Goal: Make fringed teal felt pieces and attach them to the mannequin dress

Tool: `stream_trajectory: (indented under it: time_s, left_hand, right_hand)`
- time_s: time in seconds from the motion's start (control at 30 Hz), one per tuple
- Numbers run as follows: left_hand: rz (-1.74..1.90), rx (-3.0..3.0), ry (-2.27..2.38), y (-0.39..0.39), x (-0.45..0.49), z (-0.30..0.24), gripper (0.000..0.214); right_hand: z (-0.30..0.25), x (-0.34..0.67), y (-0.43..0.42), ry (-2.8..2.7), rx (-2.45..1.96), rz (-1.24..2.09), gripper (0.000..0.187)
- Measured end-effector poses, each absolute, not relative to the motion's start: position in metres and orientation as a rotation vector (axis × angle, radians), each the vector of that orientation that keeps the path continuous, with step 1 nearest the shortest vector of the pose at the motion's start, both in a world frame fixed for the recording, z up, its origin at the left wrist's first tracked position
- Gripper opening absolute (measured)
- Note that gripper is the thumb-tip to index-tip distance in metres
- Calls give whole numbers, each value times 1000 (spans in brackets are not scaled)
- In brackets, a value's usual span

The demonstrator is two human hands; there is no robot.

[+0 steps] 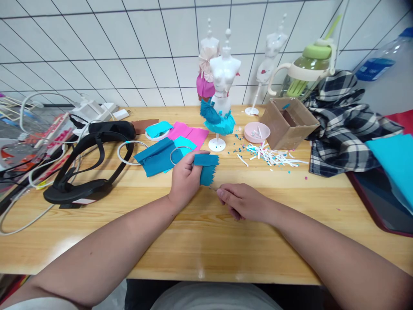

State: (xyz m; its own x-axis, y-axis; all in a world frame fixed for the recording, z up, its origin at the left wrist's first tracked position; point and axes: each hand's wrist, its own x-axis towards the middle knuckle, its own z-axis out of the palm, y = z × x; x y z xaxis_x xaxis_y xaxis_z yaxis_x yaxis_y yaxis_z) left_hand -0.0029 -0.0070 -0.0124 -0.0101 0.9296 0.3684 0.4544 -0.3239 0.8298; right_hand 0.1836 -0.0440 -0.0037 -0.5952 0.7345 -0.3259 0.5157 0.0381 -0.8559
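My left hand (185, 178) pinches a small teal fabric piece (207, 168) with a fringed edge, held just above the wooden table (206, 245). My right hand (241, 201) rests on the table just right of it, fingers curled together around something too small to make out. Behind the hands stands a white mini mannequin (224, 82) wearing a teal fringed skirt (219, 119). More teal fabric (156, 157) and pink fabric (190, 132) lie left of its base, with a white tape ring (129, 151).
A black headset (87, 163) and cables lie at the left. A pink bowl (257, 132), cardboard box (288, 122) and paper scraps (274, 156) sit at right, beside plaid cloth (342, 125), a green-lidded jug (306, 69) and two more mannequins (206, 64).
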Motion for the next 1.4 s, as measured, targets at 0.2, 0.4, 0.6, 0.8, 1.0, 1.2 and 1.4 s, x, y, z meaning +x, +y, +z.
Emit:
stream_trajectory:
  time_s: [0.2, 0.4, 0.6, 0.8, 1.0, 1.2, 1.4]
  left_hand:
    - [1291, 1854, 1438, -10, -1, -10, 28]
    - [1297, 1849, 1423, -10, -1, -11, 29]
    - [1292, 1853, 1443, -10, -1, -11, 28]
    - [1294, 1839, 1437, -10, 0, -11, 27]
    - [1300, 1812, 1434, -9, -1, -12, 27]
    - [1291, 1802, 1423, -8, -2, -13, 28]
    - [1295, 1798, 1386, -8, -3, -13, 28]
  right_hand:
    - [-3, 181, -44, -2108, -1313, 1566, 45]
    - [-4, 182, -43, -2134, -1308, 1538, 42]
    - [-3, 181, -42, -2168, -1317, 1502, 40]
    - [3, 180, -41, -2202, -1325, 1493, 39]
    - [0, 181, -42, -2185, -1324, 1506, 40]
    - [-3, 184, -44, -2089, -1317, 1618, 44]
    - [-5, 184, -42, -1994, -1329, 1646, 41]
